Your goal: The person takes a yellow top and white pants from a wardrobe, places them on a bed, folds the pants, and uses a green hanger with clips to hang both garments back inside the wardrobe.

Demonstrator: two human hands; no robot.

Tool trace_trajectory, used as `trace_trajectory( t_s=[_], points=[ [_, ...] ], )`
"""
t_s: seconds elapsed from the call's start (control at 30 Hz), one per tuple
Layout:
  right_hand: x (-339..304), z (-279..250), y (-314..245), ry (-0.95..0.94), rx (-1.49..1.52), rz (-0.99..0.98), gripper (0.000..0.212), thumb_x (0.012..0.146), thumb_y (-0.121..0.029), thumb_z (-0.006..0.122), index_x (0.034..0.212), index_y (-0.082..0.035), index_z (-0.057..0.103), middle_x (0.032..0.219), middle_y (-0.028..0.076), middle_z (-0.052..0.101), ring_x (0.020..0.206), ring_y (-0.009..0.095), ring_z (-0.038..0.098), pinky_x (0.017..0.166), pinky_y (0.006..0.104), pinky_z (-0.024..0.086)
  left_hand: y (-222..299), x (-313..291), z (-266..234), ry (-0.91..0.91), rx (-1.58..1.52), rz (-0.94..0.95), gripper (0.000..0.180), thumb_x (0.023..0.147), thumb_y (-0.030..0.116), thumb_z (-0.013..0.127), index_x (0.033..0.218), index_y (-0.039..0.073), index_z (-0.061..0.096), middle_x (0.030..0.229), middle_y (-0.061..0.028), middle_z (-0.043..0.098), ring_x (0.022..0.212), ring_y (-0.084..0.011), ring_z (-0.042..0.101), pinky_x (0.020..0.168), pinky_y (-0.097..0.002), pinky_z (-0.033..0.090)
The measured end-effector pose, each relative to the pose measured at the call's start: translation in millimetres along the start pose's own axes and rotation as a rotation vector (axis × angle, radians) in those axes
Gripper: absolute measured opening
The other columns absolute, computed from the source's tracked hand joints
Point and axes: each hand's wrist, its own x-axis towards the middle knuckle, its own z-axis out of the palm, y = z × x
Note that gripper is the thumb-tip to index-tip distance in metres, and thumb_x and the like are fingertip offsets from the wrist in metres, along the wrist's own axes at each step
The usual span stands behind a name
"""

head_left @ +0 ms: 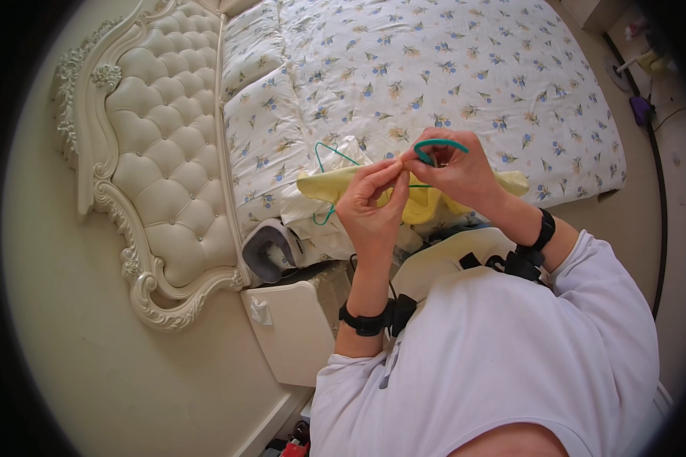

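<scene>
A yellow garment [330,184] hangs spread on a green hanger in front of me, over the near side of the bed. My left hand [373,204] pinches at the garment's neck, fingertips pressed together. My right hand [459,169] meets it there, thumb and fingers closed at the same spot. The teal hanger hook [442,142] curves up across the right hand's fingers. What exactly lies between the fingertips is hidden. Just past the left hand, a second green hanger [319,158] lies with white cloth [301,206] on the bed.
The bed [450,68] has a flower-print cover and a tufted cream headboard [168,129] at its left. A grey neck pillow [261,255] lies at the near left corner, beside a cream bedside cabinet [293,327]. A black cable [658,221] runs along the right side.
</scene>
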Motion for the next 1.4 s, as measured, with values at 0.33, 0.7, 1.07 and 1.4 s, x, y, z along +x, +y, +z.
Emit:
trace_trajectory(
  t_s=[0.33, 0.7, 1.07, 1.4],
  points=[
    [-1.6, -1.3, 2.2, -0.015, -0.015, -0.005, 0.016, 0.078, -0.016, 0.072, 0.082, -0.001, 0.067, 0.066, -0.003, 0.060, 0.056, -0.001, 0.041, 0.048, 0.0172, 0.035, -4.8, -2.9, 0.9, 0.022, 0.002, 0.004, 0.017, 0.077, -0.010, 0.066, 0.093, -0.007, 0.067, 0.098, -0.0126, 0.064, 0.086, -0.0140, 0.063, 0.077, -0.0219, 0.052],
    [-3.5, -2.2, 1.8, -0.072, 0.029, 0.013, 0.012, 0.080, -0.011, 0.071, 0.081, -0.001, 0.065, 0.067, -0.003, 0.060, 0.057, -0.001, 0.042, 0.047, 0.0192, 0.033, -4.2, 1.3, -8.8, -0.043, -0.009, -0.033, 0.016, 0.075, -0.010, 0.065, 0.090, -0.006, 0.067, 0.093, -0.0108, 0.066, 0.085, -0.0133, 0.063, 0.076, -0.0230, 0.052],
    [-5.1, -4.4, -0.1, -0.059, 0.111, 0.110, 0.007, 0.081, -0.004, 0.068, 0.086, 0.001, 0.066, 0.077, -0.001, 0.065, 0.070, 0.001, 0.054, 0.058, 0.0181, 0.045, -1.9, -4.9, -5.5, -0.045, -0.137, -0.165, 0.014, 0.077, -0.008, 0.063, 0.091, -0.006, 0.066, 0.089, -0.0069, 0.065, 0.078, -0.0100, 0.062, 0.073, -0.0204, 0.050],
    [-11.0, 1.0, -6.1, -0.030, 0.183, 0.084, 0.008, 0.080, -0.005, 0.068, 0.086, 0.000, 0.067, 0.076, -0.002, 0.064, 0.067, 0.000, 0.053, 0.056, 0.0167, 0.043, -0.1, -3.6, -2.4, 0.090, -0.134, -0.195, 0.016, 0.080, -0.004, 0.066, 0.096, -0.005, 0.065, 0.087, -0.0082, 0.066, 0.076, -0.0101, 0.062, 0.070, -0.0191, 0.049]
  ],
)
